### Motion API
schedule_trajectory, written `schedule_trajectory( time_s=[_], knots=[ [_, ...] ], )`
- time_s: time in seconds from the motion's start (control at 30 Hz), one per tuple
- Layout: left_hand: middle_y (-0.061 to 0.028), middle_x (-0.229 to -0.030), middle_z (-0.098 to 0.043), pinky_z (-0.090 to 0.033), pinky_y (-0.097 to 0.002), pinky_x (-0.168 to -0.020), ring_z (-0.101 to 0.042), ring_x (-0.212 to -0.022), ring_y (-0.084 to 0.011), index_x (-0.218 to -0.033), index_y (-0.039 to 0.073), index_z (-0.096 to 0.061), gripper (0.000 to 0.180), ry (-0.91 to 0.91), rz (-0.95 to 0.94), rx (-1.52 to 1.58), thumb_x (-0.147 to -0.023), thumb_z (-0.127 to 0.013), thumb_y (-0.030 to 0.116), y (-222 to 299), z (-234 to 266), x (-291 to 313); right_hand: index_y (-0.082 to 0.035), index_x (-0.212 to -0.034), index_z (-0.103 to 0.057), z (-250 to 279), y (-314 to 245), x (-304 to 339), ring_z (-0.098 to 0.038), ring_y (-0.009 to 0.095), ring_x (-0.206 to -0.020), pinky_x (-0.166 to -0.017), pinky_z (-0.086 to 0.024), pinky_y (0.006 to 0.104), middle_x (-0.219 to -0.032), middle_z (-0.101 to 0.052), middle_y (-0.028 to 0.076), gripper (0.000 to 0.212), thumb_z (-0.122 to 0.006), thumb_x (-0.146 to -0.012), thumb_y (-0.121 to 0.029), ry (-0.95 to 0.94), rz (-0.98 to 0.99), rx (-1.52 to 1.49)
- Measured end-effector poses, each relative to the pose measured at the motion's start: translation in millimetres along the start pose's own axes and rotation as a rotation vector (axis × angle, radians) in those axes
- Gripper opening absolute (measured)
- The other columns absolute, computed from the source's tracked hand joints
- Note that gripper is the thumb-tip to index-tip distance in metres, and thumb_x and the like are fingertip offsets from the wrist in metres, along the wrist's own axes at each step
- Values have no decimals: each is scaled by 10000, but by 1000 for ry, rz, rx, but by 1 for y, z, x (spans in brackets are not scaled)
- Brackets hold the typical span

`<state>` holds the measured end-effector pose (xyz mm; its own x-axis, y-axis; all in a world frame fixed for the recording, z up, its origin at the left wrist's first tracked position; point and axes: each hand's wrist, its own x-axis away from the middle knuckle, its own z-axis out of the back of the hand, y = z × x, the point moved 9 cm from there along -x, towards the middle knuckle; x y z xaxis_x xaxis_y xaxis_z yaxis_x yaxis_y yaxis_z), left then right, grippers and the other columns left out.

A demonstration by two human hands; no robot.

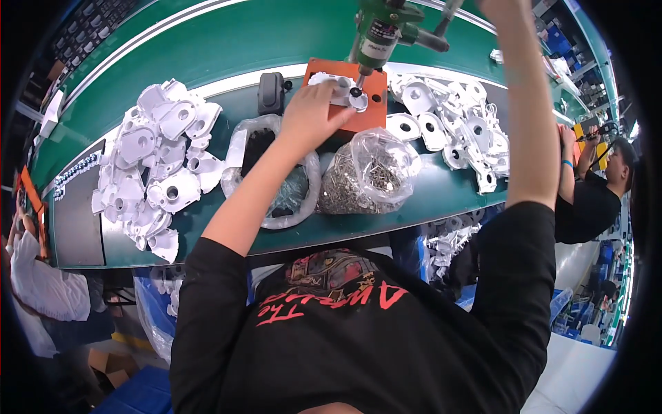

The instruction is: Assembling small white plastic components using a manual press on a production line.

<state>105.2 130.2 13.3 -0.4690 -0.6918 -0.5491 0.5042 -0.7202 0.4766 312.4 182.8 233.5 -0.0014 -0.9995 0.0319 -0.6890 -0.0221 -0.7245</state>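
My left hand (312,110) grips a white plastic housing part (339,81), with the fingers on its far side and the thumb on its near edge. That part lies on an orange fixture block (376,114). Over it stands a green hand press (378,38), its thin rod coming down at a black round piece (355,92) on the part. My right arm reaches up past the press. My right hand (505,5) is cut off by the top edge, near the press lever (449,15); its fingers are hidden.
Piles of white plastic parts lie left (141,141) and right (476,127). Nearer me are a bag of screws (365,176) and a plastic-lined container (308,200) with dark pieces. A black box (271,94) stands by the fixture. Other people work at both sides.
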Motion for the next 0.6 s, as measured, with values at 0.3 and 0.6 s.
schedule_trajectory(
  time_s=[0.3, 0.6],
  knots=[
    [-140, -1235, -450, -228, -571, -1014, -426, -1200, -279, -1214, 154, -525, 490, -286, -195, -64, -798, -630, 391, -1, -42, -62, -73, -912, -561, 123, 18, 8, -505, 133, -507, -410, -387, 237, -737, -610, 59, 266, -559, -885, -337, 9, 87, 256],
    [-114, -909, -575, -356, -452, -900, -545, -956, -297, -818, 136, -599, 326, -1, -3, -312, -717, -699, 429, -32, 34, -88, -19, -1000, -616, 160, 46, 161, -515, 163, -644, -634, -422, 294, -766, -556, 103, 201, -529, -826, -68, 420, 580, 1959]
  ],
)
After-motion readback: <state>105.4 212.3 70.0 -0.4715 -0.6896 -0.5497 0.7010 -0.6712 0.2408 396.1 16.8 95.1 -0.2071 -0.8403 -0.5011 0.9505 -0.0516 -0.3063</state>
